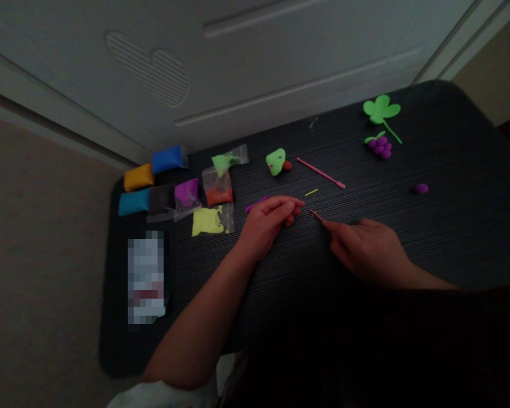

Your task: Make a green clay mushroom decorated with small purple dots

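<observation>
My right hand (368, 249) is closed around a thin pink modelling tool (317, 216), its tip pointing left toward my other hand. Just across a small gap, my left hand (274, 218) rests low over the dark table, thumb pressed to the curled fingers; whatever they hold is hidden. A purple clay strip (256, 204) lies partly behind the left hand. Beyond the fingertips are a thin yellow clay strip (311, 192) and a second pink tool (321, 173). A tiny purple bit (298, 232) sits on the table between my hands.
Toward the back stands a green clay tree (276, 162) with a red-brown trunk. A green clay clover (381, 109), purple clay grapes (380, 147) and a purple clay ball (421, 188) lie at right. Several clay bags, including a yellow one (207, 221), and a blurred packet (145, 277) are left.
</observation>
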Demonstrator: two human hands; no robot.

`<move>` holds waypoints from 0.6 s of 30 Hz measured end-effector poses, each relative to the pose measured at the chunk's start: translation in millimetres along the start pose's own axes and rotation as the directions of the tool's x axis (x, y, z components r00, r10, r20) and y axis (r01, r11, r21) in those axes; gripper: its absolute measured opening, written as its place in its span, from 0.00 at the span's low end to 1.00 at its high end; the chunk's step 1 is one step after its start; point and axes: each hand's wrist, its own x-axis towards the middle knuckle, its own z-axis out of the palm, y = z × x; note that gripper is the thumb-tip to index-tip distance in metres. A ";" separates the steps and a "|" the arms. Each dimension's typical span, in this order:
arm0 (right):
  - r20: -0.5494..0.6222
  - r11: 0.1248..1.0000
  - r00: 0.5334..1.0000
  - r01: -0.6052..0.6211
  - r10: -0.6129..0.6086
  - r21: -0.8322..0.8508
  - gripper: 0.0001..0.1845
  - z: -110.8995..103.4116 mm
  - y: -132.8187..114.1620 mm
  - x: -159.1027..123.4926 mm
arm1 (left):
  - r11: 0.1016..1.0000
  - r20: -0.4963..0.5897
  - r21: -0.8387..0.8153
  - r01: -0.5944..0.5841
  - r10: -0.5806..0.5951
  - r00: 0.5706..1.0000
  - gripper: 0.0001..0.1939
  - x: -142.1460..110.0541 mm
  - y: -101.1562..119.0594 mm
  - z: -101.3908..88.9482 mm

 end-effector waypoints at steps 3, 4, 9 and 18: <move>-0.008 1.000 1.000 0.000 0.000 0.009 0.15 0.0 0.8 -1.5 | 1.000 0.005 -0.002 0.003 -0.003 1.000 0.07 -0.1 0.1 0.2; -0.010 1.000 1.000 0.002 -0.002 0.007 0.15 0.1 0.9 -1.4 | 1.000 0.006 -0.001 0.002 -0.002 1.000 0.07 0.0 0.1 0.2; -0.007 1.000 1.000 -0.004 0.004 -0.018 0.16 0.3 1.7 2.1 | 1.000 -0.001 0.002 -0.008 0.008 1.000 0.07 0.3 -0.4 0.1; -0.005 1.000 1.000 -0.001 0.001 -0.012 0.16 -0.6 4.8 1.8 | 1.000 0.008 0.003 -0.011 0.011 1.000 0.08 0.3 -1.1 -0.7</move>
